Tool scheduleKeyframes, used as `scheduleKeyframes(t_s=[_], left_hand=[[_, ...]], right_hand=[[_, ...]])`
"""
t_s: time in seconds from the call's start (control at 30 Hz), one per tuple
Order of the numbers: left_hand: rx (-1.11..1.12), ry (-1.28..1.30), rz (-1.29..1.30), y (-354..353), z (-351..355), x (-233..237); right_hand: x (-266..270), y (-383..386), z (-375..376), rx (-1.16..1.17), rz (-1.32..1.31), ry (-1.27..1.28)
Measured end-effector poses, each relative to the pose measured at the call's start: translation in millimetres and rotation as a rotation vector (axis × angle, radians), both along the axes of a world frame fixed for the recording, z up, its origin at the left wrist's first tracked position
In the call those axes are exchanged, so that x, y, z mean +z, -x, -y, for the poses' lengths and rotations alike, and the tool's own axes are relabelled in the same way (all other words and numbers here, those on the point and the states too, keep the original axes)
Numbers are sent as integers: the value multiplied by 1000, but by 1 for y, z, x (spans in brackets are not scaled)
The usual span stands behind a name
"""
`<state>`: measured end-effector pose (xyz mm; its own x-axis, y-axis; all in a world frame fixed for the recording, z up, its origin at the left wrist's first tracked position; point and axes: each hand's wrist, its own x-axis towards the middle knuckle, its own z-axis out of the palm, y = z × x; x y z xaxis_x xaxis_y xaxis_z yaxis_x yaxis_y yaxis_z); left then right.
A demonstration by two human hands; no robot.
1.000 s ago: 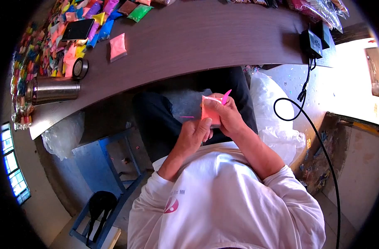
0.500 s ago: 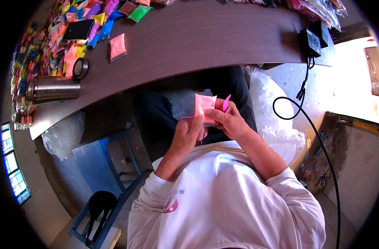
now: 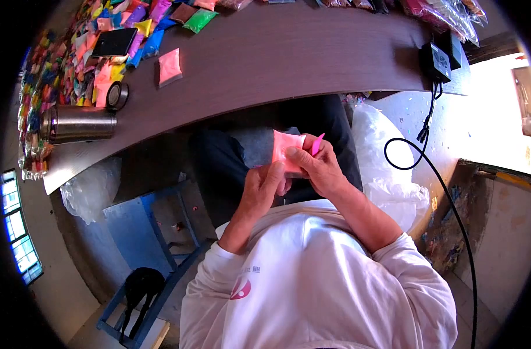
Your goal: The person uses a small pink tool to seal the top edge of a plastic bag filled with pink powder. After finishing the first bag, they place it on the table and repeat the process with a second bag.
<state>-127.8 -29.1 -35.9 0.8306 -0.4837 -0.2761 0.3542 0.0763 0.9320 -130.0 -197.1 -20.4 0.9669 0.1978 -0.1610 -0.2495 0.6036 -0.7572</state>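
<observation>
Grip closed, the right hand (image 3: 322, 172) pinches a small pink plastic packet (image 3: 284, 149) and slim pink pointed tool (image 3: 316, 143); the curled left hand (image 3: 264, 187) clasps its lower edge.

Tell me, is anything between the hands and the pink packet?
Nothing visible is. The left hand and the right hand both grip the packet directly.

No txt readable: pink packet (image 3: 284, 149) shows none; shirt (image 3: 312, 273) print, red logo too blurry.
</observation>
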Motion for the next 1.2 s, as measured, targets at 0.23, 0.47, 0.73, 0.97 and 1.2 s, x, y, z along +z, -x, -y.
scheduleKeyframes(t_s=[0.23, 0.47, 0.73, 0.97, 1.2], left_hand=[[61, -21, 65, -6, -4, -5], [163, -157, 147, -31, 2, 11], [211, -147, 169, -72, 17, 24], [320, 47, -8, -82, 37, 5], [377, 100, -20, -85, 46, 3]], right_hand=[[6, -5, -12, -90, 33, 197], [20, -31, 7, -118, -81, 500], [51, -63, 25, -374, 214, 1149], [43, -89, 24, -311, 403, 1324], [34, -97, 11, -220, 492, 1519]])
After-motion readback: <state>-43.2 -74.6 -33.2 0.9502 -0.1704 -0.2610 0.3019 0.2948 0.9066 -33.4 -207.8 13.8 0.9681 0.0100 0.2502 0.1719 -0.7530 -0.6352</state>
